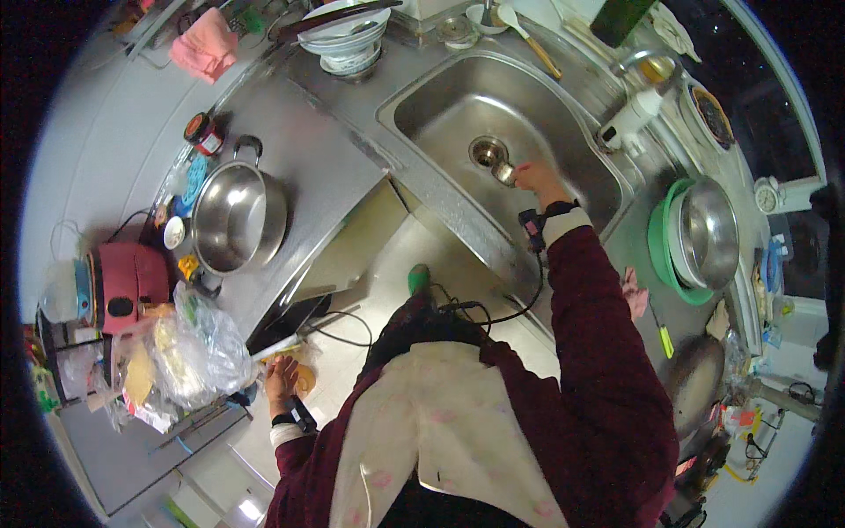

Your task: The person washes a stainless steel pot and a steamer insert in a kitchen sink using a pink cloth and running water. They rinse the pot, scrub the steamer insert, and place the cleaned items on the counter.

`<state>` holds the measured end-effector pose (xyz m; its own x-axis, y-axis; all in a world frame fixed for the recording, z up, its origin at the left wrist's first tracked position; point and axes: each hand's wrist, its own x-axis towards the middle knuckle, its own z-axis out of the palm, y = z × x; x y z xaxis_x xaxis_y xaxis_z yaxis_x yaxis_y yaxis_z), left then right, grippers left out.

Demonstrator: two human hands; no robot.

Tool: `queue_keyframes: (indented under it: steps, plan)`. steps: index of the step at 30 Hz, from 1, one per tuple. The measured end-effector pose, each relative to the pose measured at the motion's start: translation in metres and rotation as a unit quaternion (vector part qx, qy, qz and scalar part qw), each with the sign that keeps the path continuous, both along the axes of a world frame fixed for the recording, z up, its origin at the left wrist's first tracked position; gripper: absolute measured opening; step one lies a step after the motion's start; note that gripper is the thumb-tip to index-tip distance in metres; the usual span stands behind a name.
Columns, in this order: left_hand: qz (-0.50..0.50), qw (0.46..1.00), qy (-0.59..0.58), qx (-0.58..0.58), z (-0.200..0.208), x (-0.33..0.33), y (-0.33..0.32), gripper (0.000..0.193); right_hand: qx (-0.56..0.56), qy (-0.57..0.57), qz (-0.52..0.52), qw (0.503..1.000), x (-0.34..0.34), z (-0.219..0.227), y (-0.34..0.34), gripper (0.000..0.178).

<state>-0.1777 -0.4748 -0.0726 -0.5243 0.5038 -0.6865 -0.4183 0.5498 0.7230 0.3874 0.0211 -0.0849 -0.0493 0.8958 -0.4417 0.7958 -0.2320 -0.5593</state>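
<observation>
Metal strainer, in the head view, pinched at the fingertips of the right hand, down inside the steel sink right by the round drain, and, low near the clear plastic bags, the left hand with fingers loosely parted.
</observation>
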Motion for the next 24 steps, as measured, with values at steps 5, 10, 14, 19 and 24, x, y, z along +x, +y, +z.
queue_keyframes:
  steps: [5,10,14,19,24]
  plan:
    - [0.006,0.999,-0.047,-0.017,0.011,-0.008,0.044,0.035,-0.006,-0.076,-0.032,0.997,-0.021,-0.062,0.052,0.023]
    - [-0.059,0.996,-0.030,-0.063,-0.010,-0.039,0.049,0.030,-0.010,0.065,-0.116,0.991,-0.041,-0.093,0.057,0.024]
    - [-0.320,0.931,0.179,-0.004,-0.067,-0.086,0.035,0.029,-0.113,0.134,-0.180,0.968,-0.036,-0.072,0.041,0.025]
    - [-0.691,0.542,0.470,0.086,-0.109,-0.122,0.034,0.040,0.115,0.138,-0.320,0.930,0.008,-0.004,0.008,0.031]
    - [-0.522,0.793,0.273,-0.156,-0.085,-0.099,0.047,0.043,0.124,0.318,-0.418,0.842,0.076,0.085,-0.041,0.041]
